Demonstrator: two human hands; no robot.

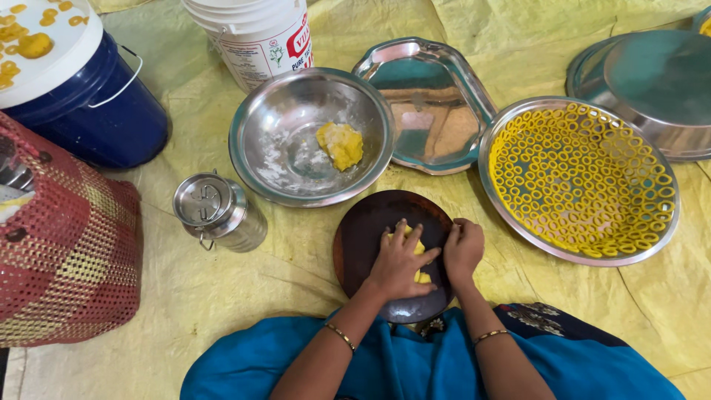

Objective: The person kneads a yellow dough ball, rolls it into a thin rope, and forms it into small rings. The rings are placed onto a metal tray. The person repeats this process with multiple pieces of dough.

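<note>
Your left hand [400, 263] lay flat with fingers spread over the yellow dough [419, 261] at the round dark wooden board's [370, 237] centre, your right hand [463, 250] curled loosely at its 3 o'clock edge; even, light palm pressure would have suited rolling.

Yellow dough [416, 252] on dark brown (perhaps wooden) round board [363, 237].

2 hands: left hand [398, 264], right hand [463, 252]. 1 round dark board [363, 237]. 1 steel bowl [255, 141]. 2 dough lumps [341, 144] [421, 250]. 2 buckets: blue [96, 118], white [255, 37]. 1 small steel can [218, 211]. 1 empty steel tray [437, 104]. 1 round plate of yellow rings [503, 215]. 1 woven bag [74, 244].
</note>
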